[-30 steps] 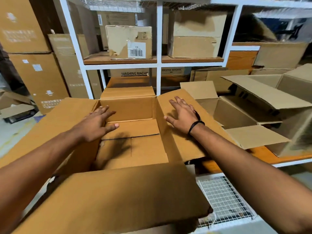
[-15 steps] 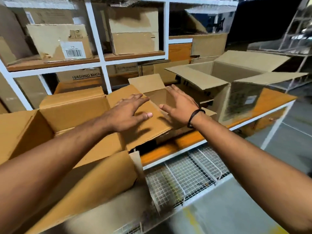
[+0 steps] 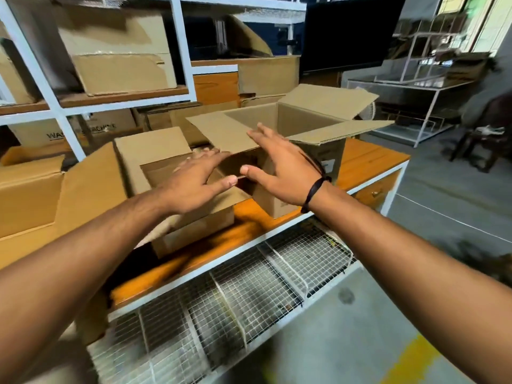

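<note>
Both empty, fingers spread: left hand [image 3: 191,184], right hand [image 3: 279,173], before open box [image 3: 304,117].

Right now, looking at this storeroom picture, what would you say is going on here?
A person reaches both bare arms toward cardboard boxes on an orange shelf. The left hand hovers over a small open box, and the right hand is in front of a taller open box with its flaps spread. Both hands have straight fingers and hold nothing; whether they touch the cardboard is unclear.
</note>
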The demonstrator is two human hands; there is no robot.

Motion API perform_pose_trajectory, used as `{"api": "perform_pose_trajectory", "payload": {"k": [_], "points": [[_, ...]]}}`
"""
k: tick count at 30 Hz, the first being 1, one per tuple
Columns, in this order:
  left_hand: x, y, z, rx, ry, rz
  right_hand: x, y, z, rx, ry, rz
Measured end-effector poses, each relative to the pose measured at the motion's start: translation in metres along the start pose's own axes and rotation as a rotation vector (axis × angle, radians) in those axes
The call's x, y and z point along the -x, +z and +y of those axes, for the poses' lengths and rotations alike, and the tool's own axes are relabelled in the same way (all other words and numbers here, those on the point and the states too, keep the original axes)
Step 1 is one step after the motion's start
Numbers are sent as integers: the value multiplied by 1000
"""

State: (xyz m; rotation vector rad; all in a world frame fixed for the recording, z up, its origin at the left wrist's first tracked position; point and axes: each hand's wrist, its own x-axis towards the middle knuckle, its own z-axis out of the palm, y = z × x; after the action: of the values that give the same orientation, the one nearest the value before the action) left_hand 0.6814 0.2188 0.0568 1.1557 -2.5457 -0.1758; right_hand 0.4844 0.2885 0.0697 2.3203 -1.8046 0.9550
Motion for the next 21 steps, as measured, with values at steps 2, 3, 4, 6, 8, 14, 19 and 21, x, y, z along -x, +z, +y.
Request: {"api": "perform_pose_trajectory", "payload": {"k": [2, 3, 4, 6, 8, 14, 19, 21], "points": [[-20, 6, 17, 13, 0, 28, -2, -26, 14, 43, -36, 33], [-31, 9, 24, 39, -12, 42, -5, -40, 26, 103, -51, 44], [-41, 11, 30, 70, -26, 55, -10, -52, 38, 174, -57, 47], [-62, 16, 37, 91, -39, 72, -24, -72, 68, 304, -42, 22], [-80, 20, 40, 59, -42, 80, -39, -84, 99, 406, -7, -34], [-138, 29, 27, -46, -49, 48, -89, -98, 178, 551, 113, -233], [-197, 37, 6, -53, -109, 90, -132, -96, 225, 662, 141, -291], [-222, 40, 0, -67, -125, 92, -149, -95, 240, 693, 119, -300]]}}
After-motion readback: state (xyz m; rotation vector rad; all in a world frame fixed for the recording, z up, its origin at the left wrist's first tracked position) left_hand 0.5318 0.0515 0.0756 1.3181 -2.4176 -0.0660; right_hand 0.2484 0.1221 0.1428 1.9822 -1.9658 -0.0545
